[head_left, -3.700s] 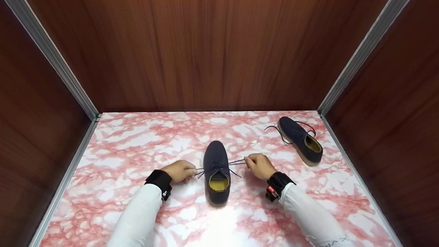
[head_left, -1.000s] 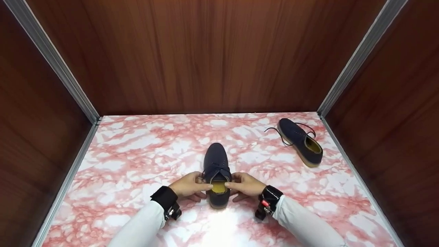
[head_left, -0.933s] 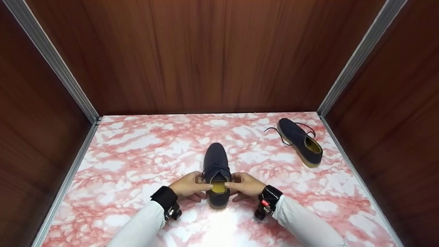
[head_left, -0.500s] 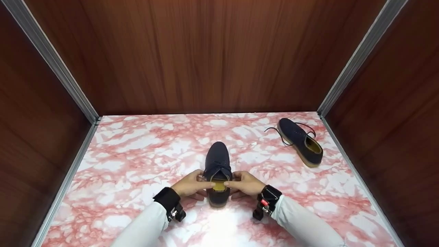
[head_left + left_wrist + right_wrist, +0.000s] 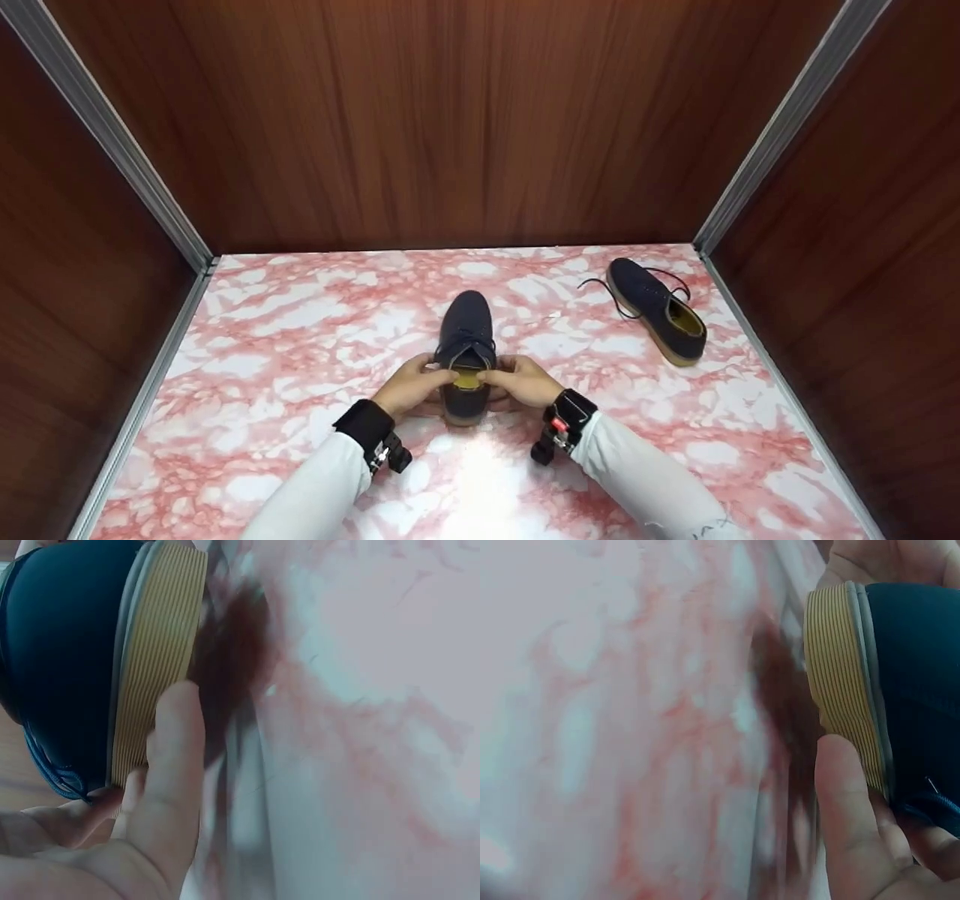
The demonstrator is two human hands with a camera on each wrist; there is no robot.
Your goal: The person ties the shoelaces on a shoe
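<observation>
A dark navy lace-up shoe with a yellow lining is held between both hands, toe pointing away, its lace tied over the tongue. My left hand grips its left side, thumb over the collar and inside the opening. On the other side my right hand grips it the same way. Both wrist views show fingers on the ribbed tan sole, with a gap and a shadow between sole and table. A loop of lace hangs near the left fingers.
A second navy shoe lies at the back right, its lace loose on both sides. The red-and-white marbled tabletop is bounded by brown wood-grain panels at the back and sides, with grey metal strips at the corners.
Earlier the hands pulled lace ends out sideways; then they took hold of the shoe at its opening. Over the last half second the shoe has moved up and slightly left in the head view.
</observation>
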